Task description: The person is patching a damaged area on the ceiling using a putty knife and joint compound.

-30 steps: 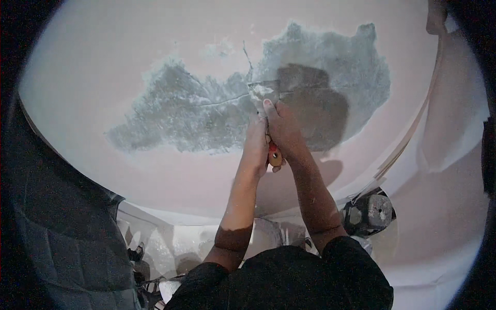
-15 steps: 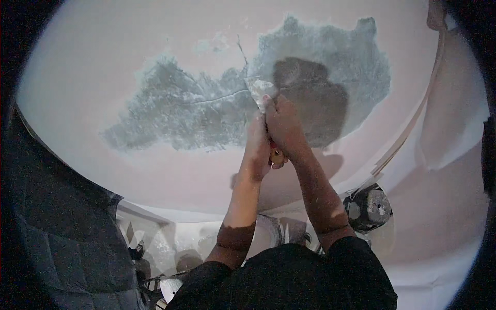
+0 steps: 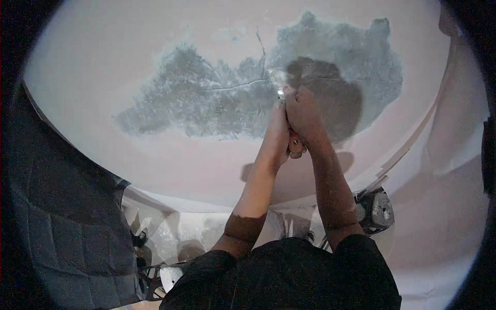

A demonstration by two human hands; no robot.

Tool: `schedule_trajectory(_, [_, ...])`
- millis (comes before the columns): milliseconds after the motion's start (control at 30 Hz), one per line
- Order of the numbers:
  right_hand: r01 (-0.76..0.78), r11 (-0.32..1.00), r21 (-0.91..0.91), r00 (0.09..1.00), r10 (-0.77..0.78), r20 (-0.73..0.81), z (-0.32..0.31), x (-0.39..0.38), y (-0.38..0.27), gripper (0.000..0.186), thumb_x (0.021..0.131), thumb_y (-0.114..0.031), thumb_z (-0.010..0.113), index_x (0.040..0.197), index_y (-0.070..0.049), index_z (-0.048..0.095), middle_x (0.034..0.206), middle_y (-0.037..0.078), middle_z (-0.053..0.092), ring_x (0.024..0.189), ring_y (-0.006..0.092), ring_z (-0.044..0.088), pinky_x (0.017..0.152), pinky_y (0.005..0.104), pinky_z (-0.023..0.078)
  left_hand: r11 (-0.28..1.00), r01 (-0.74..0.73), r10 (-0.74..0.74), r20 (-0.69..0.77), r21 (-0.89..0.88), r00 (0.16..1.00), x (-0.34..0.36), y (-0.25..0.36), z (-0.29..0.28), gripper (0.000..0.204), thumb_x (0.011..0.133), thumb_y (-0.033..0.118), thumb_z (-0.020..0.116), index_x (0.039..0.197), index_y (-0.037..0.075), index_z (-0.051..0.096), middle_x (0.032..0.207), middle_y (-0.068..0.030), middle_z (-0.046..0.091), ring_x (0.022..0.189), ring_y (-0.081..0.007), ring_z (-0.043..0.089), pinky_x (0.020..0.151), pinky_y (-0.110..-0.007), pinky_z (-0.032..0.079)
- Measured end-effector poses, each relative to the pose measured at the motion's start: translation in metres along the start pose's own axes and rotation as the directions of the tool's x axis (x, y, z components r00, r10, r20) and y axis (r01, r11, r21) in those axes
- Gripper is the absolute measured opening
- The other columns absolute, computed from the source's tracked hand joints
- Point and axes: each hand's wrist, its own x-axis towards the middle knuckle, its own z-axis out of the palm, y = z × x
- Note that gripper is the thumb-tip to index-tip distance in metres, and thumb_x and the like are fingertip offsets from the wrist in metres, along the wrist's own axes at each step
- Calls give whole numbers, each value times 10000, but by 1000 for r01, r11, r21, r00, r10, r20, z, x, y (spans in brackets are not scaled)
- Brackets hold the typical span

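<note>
Your left hand (image 3: pixel 278 129) is gripping the scraper (image 3: pixel 278 77) by its handle, while your right hand (image 3: pixel 305 111) is clasping it nearer the blade. The blade is pointing to twelve o'clock from your hands, over the grey patch (image 3: pixel 186 106) on the pale wall (image 3: pixel 196 163). A crack (image 3: pixel 235 87) is running off toward nine o'clock; if you're pressing hard, a corner could be catching there and gouging. A slip could be nicking your right fingers. Your shadow (image 3: pixel 336 103), toward three o'clock, could be hiding rough spots.
</note>
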Motion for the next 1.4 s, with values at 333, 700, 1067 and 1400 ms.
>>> schedule_trajectory(333, [-9,993,117,1000,8,9,-1,9,5,427,922,-334,504,886,84,582,830,325,593,815,475,591,738,498,447,983,-181,181,-71,18,981,4,0,17,500,914,600,372,954,131,541,763,-33,557,572,-145,525,443,-313,401])
schedule_trajectory(700, [-73,990,124,996,67,57,-3,10,4,411,925,-337,511,882,67,570,822,300,557,813,468,564,717,492,424,964,-251,264,-230,84,937,11,-10,15,469,930,576,323,903,145,506,617,-39,499,381,-165,415,304,-301,250])
schedule_trajectory(1067, [20,986,164,999,-13,-44,-8,3,-5,365,916,-304,522,857,46,608,813,284,606,803,469,595,712,500,462,940,-322,334,-117,109,935,15,-4,5,410,962,474,421,1075,103,554,883,-32,594,771,-151,587,637,-290,476])
schedule_trajectory(1400, [66,982,177,997,-59,-45,-4,10,-6,377,919,-312,522,925,55,611,855,301,608,836,466,600,735,493,466,962,-246,260,-109,120,960,2,10,16,273,969,338,283,1043,113,418,792,-97,507,469,-180,511,303,-291,412])
